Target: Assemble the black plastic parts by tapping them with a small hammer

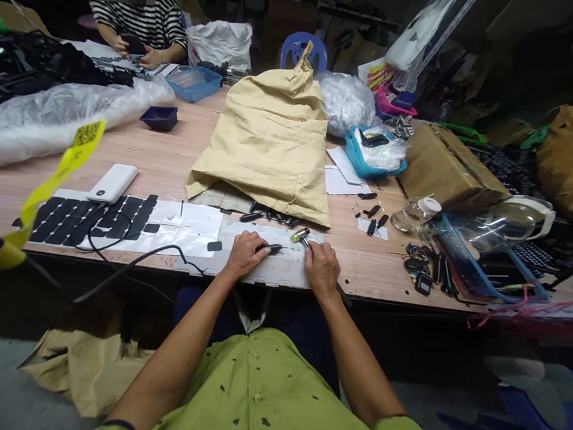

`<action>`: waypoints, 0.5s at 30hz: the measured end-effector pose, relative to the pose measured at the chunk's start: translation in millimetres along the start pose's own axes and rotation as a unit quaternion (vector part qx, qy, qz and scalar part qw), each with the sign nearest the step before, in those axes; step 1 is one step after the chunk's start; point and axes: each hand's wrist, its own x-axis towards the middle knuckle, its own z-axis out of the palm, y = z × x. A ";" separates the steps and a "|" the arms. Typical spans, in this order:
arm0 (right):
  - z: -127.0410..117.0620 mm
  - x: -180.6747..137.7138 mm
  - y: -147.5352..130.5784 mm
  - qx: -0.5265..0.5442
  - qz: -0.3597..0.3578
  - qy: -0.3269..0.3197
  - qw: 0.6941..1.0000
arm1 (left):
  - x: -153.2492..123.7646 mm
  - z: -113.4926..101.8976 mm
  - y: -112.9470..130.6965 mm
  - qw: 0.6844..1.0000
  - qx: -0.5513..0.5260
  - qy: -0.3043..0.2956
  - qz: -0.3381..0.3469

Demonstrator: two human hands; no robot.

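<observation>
My left hand rests on a white sheet at the table's front edge, fingers closed around a small black rod-like part that sticks out to the right. My right hand is curled around a slim tool with a yellow-green and metal tip, held just right of the black part. Several more small black parts lie beyond my hands, at the foot of a tan cloth sack.
Black pads on a white sheet, a white power bank and a black cable lie to the left. Blue baskets, a cardboard box, bottles and black clips crowd the right. A person in stripes sits at the far left.
</observation>
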 end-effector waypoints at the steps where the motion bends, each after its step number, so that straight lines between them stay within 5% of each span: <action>1: 1.8 -0.5 0.9 -0.016 -0.003 0.003 1.000 | 0.3 0.0 -0.3 1.000 -0.003 0.001 0.001; 8: 3.0 -2.4 -6.7 -0.051 -0.006 -0.009 0.999 | -6.8 -9.8 5.3 0.997 -0.069 0.034 -0.002; 12: 0.6 -0.7 -8.5 -0.054 0.008 -0.031 0.998 | -57.6 -10.7 17.8 0.984 -0.169 0.057 0.019; 15: 0.5 -0.4 -9.0 -0.054 0.018 -0.046 0.997 | -107.2 0.5 24.6 0.983 -0.181 0.006 0.010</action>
